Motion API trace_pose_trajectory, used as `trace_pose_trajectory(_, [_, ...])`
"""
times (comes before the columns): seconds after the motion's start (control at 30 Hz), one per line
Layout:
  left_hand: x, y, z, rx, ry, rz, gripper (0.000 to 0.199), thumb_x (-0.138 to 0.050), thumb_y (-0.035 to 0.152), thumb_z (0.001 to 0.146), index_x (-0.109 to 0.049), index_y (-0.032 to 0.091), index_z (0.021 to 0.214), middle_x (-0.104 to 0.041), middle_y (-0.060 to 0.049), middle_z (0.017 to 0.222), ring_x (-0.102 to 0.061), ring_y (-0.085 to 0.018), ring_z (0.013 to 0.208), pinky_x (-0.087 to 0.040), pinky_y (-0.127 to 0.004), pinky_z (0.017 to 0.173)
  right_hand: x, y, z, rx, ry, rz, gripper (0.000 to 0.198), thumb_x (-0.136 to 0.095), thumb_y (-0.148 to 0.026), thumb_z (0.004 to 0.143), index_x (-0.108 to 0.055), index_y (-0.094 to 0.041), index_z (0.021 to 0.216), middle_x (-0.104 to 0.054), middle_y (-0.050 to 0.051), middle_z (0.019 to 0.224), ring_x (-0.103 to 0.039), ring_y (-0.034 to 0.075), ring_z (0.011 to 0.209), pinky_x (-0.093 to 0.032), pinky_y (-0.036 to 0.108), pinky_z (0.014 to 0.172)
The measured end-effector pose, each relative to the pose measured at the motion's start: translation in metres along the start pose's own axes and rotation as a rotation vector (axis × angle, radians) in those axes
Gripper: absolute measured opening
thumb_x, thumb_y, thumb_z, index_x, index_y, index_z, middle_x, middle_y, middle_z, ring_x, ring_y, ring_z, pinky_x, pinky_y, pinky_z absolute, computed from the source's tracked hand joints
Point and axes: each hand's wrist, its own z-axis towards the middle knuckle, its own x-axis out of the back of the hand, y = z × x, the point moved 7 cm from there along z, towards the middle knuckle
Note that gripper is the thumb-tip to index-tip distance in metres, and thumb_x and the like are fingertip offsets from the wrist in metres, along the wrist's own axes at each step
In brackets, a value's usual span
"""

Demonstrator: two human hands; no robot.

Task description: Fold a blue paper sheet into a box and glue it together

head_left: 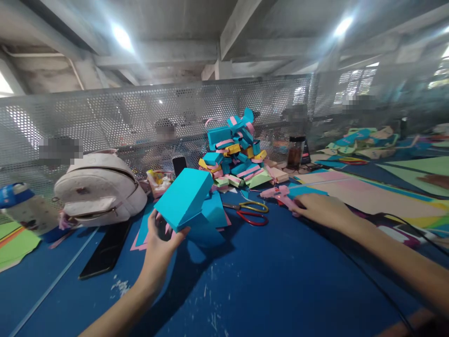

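Raised above the table, a folded blue paper box [185, 199] with an open flap sits in my left hand [163, 236], the thumb along its lower edge and the fingers behind it. My right hand [317, 210] is wrapped round the handle of a pink hot glue gun [280, 194], whose nozzle points left. Between the hands lie scissors [250, 213] with one yellow and one red handle loop. Blue and pink paper sheets [140, 234] rest under and behind the box. Beyond them rises a heap of small folded paper boxes [238, 154] in blue, pink, yellow and green.
A white backpack [101, 187], a black phone [105, 250] and a bottle with a blue lid [31, 210] stand or lie at left. A dark jar [295, 152] stands behind. Large paper sheets [368, 187] cover the right side. A black cable [372, 276] crosses the table [266, 290].
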Motion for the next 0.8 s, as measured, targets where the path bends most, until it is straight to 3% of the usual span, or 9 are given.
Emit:
trace_pose_trajectory(0.07, [-0.002,0.000,-0.001,0.004,-0.016,-0.002,0.082,-0.084,0.030,0.061,-0.045,0.030,0.132,-0.053,-0.009,0.135,-0.051,-0.032,0.125,-0.051,-0.038,0.095,0.024,-0.029,-0.016,0.052,0.067,-0.088,0.020,-0.062,-0.036,0.080,-0.069,-0.020,0.070,-0.070,0.010,0.073,-0.066,0.029,0.066,-0.043,0.033,0.050])
trace_pose_trajectory(0.1, [-0.002,0.001,-0.002,0.002,-0.026,-0.006,0.082,-0.084,0.030,0.061,-0.044,0.031,0.133,-0.053,-0.008,0.135,-0.051,-0.031,0.125,-0.051,-0.038,0.095,0.037,-0.053,-0.025,0.177,0.111,-0.005,0.015,-0.059,-0.033,0.083,-0.071,-0.024,0.083,-0.072,0.007,0.085,-0.067,0.027,0.075,-0.046,0.033,0.056])
trace_pose_trajectory(0.17, [-0.004,0.001,-0.004,-0.011,-0.045,-0.012,0.082,-0.084,0.030,0.061,-0.044,0.031,0.133,-0.053,-0.008,0.135,-0.050,-0.031,0.126,-0.050,-0.037,0.095,0.056,-0.102,-0.042,0.404,0.127,0.219,0.014,-0.056,-0.030,0.089,-0.070,-0.028,0.090,-0.072,0.001,0.093,-0.067,0.022,0.085,-0.049,0.031,0.067])
trace_pose_trajectory(0.23, [-0.005,0.002,-0.005,-0.023,-0.058,-0.010,0.082,-0.084,0.030,0.062,-0.043,0.030,0.133,-0.053,-0.008,0.135,-0.049,-0.030,0.127,-0.049,-0.037,0.097,0.078,-0.141,-0.055,0.545,0.244,0.377,0.010,-0.057,-0.029,0.091,-0.068,-0.027,0.091,-0.071,0.000,0.093,-0.065,0.019,0.089,-0.048,0.031,0.077])
trace_pose_trajectory(0.33, [-0.006,0.004,-0.006,-0.027,-0.062,-0.003,0.082,-0.084,0.030,0.061,-0.043,0.030,0.132,-0.051,-0.008,0.137,-0.048,-0.030,0.128,-0.046,-0.039,0.101,0.092,-0.185,-0.058,0.661,0.324,0.505,0.008,-0.062,-0.027,0.090,-0.065,-0.025,0.097,-0.069,0.002,0.096,-0.061,0.019,0.093,-0.045,0.031,0.081])
trace_pose_trajectory(0.43, [-0.006,0.006,-0.007,-0.040,-0.072,-0.021,0.081,-0.083,0.029,0.062,-0.041,0.029,0.132,-0.048,-0.010,0.140,-0.047,-0.031,0.129,-0.045,-0.040,0.102,0.089,-0.212,-0.046,0.679,0.331,0.631,0.014,-0.069,-0.030,0.085,-0.063,-0.023,0.096,-0.066,0.002,0.096,-0.059,0.019,0.094,-0.044,0.032,0.083])
trace_pose_trajectory(0.53, [-0.004,0.007,-0.005,-0.047,-0.072,-0.059,0.081,-0.083,0.028,0.063,-0.040,0.027,0.131,-0.046,-0.011,0.142,-0.047,-0.030,0.130,-0.043,-0.041,0.103,0.075,-0.229,-0.030,0.640,0.285,0.810,0.015,-0.071,-0.031,0.083,-0.062,-0.023,0.091,-0.063,0.000,0.093,-0.057,0.016,0.087,-0.044,0.028,0.074])
trace_pose_trajectory(0.63, [-0.002,0.005,-0.003,-0.052,-0.069,-0.099,0.079,-0.083,0.028,0.062,-0.041,0.027,0.129,-0.049,-0.011,0.137,-0.047,-0.030,0.129,-0.044,-0.040,0.103,0.060,-0.239,-0.018,0.587,0.253,0.975,0.010,-0.072,-0.027,0.083,-0.064,-0.023,0.087,-0.061,0.000,0.089,-0.055,0.014,0.081,-0.041,0.026,0.064])
trace_pose_trajectory(0.8, [0.001,0.005,-0.002,-0.068,-0.062,-0.125,0.077,-0.084,0.029,0.062,-0.042,0.027,0.126,-0.050,-0.010,0.135,-0.045,-0.029,0.131,-0.047,-0.037,0.100,0.047,-0.246,-0.008,0.497,0.253,1.132,0.005,-0.072,-0.024,0.082,-0.068,-0.022,0.080,-0.059,-0.001,0.079,-0.050,0.014,0.072,-0.037,0.027,0.063])
